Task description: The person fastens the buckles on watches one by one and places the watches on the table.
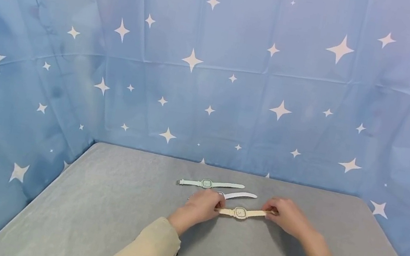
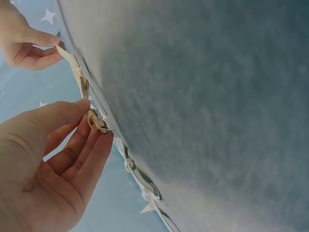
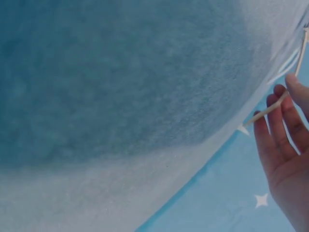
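A cream-yellow wristwatch (image 1: 240, 213) is stretched out between both hands, dial facing up in the head view. My left hand (image 1: 203, 204) pinches its buckle end between thumb and fingers; the buckle (image 2: 98, 122) shows at those fingertips in the left wrist view. The other strap end is pinched by my right hand (image 1: 288, 215), and in the right wrist view that strap (image 3: 268, 112) runs across the fingers. Just behind lies a white wristwatch (image 1: 241, 195), partly hidden by the left hand. Farther back a mint-green wristwatch (image 1: 206, 183) lies flat.
The watches are over a grey cloth-covered table (image 1: 100, 205). A blue curtain with white stars (image 1: 233, 60) hangs behind the table and along its sides. Light-coloured sleeves (image 1: 151, 246) cover both forearms.
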A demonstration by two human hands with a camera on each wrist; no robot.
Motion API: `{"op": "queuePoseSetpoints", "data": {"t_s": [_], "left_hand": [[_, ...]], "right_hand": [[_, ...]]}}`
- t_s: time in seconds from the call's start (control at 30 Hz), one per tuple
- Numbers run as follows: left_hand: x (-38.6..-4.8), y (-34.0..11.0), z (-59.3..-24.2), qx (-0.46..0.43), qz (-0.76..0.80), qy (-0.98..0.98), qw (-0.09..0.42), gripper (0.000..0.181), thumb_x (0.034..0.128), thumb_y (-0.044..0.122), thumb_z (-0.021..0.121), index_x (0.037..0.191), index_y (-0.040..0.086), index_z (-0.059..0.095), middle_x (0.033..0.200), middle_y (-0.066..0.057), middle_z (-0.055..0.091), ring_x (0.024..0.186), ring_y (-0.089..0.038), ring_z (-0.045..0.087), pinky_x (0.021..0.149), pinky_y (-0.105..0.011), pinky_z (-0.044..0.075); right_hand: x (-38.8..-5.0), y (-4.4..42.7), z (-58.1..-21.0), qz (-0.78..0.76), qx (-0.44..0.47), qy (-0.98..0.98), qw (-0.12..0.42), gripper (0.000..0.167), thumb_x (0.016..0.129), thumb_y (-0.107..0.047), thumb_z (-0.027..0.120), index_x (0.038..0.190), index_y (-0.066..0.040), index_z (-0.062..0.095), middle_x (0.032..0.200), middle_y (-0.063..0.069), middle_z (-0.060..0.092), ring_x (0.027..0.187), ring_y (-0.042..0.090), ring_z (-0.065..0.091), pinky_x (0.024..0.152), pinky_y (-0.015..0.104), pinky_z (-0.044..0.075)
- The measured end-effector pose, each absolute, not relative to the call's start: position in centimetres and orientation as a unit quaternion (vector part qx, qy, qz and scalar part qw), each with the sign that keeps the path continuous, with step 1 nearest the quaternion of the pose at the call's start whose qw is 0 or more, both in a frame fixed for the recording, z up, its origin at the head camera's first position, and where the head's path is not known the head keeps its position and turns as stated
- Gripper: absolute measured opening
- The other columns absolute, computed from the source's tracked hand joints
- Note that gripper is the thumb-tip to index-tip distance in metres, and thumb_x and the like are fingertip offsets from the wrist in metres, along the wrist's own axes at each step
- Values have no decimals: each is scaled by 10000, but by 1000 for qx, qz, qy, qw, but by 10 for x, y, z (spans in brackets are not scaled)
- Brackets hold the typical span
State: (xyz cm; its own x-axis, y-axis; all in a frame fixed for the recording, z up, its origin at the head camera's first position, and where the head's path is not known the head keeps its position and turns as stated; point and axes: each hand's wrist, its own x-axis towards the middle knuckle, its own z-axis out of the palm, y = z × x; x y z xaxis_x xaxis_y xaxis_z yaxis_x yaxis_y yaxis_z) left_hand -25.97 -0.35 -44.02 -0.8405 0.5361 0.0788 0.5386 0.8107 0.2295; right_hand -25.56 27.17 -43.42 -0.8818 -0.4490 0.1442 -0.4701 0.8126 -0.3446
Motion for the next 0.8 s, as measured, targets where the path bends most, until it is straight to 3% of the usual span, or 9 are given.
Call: {"op": "queuePoseSetpoints", "data": {"t_s": [0.3, 0.8], "left_hand": [[-262, -10, -438, -292, -142, -946, 3, 116, 888, 91, 723, 960, 177, 752, 818, 76, 682, 684, -20, 510, 626, -148, 427], [-261, -15, -434, -293, -156, -943, 5, 146, 901, 90, 701, 996, 175, 772, 886, 60, 717, 729, -11, 553, 657, -148, 457]], "right_hand": [[-252, 267, -431, 188, 238, -952, 32, 119, 826, -40, 771, 917, -116, 760, 833, -53, 686, 715, 23, 539, 618, 247, 477], [-247, 267, -425, 188, 242, -952, 28, 116, 840, -68, 769, 946, -117, 760, 859, -53, 695, 733, 25, 560, 631, 252, 494]]}}
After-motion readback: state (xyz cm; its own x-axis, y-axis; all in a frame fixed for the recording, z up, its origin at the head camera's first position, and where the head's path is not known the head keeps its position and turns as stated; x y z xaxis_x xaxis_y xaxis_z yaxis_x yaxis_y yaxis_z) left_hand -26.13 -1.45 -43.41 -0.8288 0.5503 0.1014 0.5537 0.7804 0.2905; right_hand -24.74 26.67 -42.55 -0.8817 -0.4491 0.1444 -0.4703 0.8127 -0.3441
